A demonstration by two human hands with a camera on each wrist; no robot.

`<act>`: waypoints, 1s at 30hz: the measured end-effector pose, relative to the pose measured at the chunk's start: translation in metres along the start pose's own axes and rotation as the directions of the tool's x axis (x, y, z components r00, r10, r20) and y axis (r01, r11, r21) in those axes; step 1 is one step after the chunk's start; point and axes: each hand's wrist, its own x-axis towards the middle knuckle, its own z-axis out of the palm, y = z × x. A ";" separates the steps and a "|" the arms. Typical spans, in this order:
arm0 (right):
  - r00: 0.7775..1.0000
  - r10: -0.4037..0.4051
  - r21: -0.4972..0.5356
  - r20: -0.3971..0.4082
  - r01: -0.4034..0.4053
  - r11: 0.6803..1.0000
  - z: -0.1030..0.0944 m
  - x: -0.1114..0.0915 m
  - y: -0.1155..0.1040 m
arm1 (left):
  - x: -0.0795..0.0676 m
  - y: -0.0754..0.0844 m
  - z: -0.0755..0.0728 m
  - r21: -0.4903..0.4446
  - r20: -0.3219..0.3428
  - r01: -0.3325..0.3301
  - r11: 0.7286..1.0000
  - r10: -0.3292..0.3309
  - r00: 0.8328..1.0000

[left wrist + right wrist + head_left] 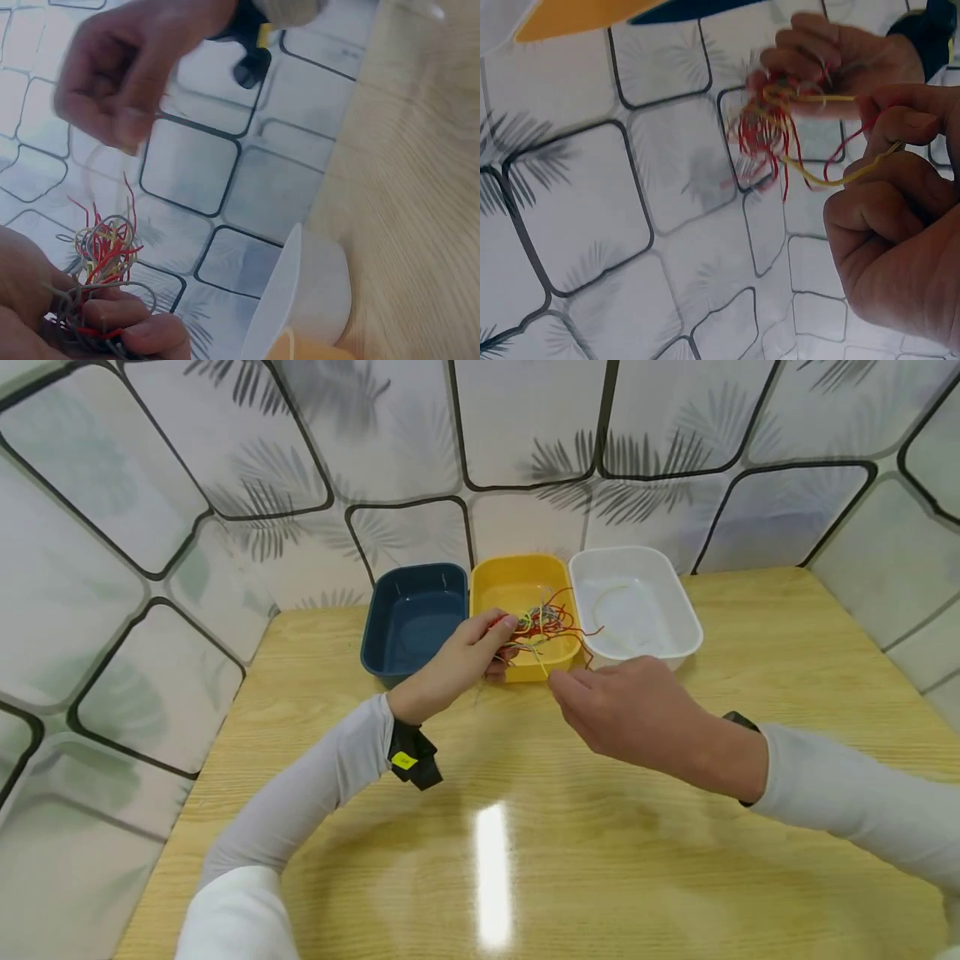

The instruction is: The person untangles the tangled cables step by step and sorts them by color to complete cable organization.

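The head view looks forward and down from above the tabletop (375,877), taking in both forearms, the blue bin (420,618), yellow bin (510,578) and white bin (652,602), and the patterned wall (525,410). It is the widest of the three views.

The left wrist view sits close to the left hand (457,660), at its lower left, and faces across to the right hand (630,706). The image is rotated: the tabletop runs up the right side.

The right wrist view sits close to the right hand, at its right edge, and faces the left hand. Bins line its top edge, with the wall below.

Both wrist views share the hands, wire bundle (551,620) and wall.
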 end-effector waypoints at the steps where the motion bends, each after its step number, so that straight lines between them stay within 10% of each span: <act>1: 1.000 0.014 0.007 0.003 -0.014 1.000 0.005 -0.004 0.000 | 0.000 0.001 0.000 -0.020 0.003 -0.010 1.000 0.010 1.000; 5: 0.988 0.156 0.043 0.006 -0.156 0.987 0.020 -0.018 0.009 | -0.003 0.003 -0.003 -0.201 0.037 -0.035 0.979 0.044 0.998; 11: 0.901 0.433 0.076 -0.002 -0.432 0.899 0.023 -0.028 0.046 | -0.012 0.009 -0.012 -0.341 0.214 0.008 0.940 0.070 0.974; 17: 0.882 0.466 0.046 -0.072 -0.464 0.885 0.020 -0.020 0.086 | -0.015 0.006 -0.018 0.112 0.414 -0.120 0.987 0.063 0.908; 22: 0.784 0.620 0.185 0.021 -0.613 0.768 0.010 -0.015 0.119 | -0.025 -0.001 -0.008 0.419 0.604 -0.441 0.794 0.119 0.788; 25: 0.726 0.685 0.276 0.049 -0.670 0.690 -0.004 -0.015 0.127 | -0.029 -0.004 -0.006 0.483 0.571 -0.459 0.745 0.128 0.811; 30: 0.780 0.625 0.258 0.040 -0.612 0.748 -0.016 -0.016 0.121 | -0.019 -0.003 -0.009 0.459 0.407 -0.329 0.825 0.133 0.904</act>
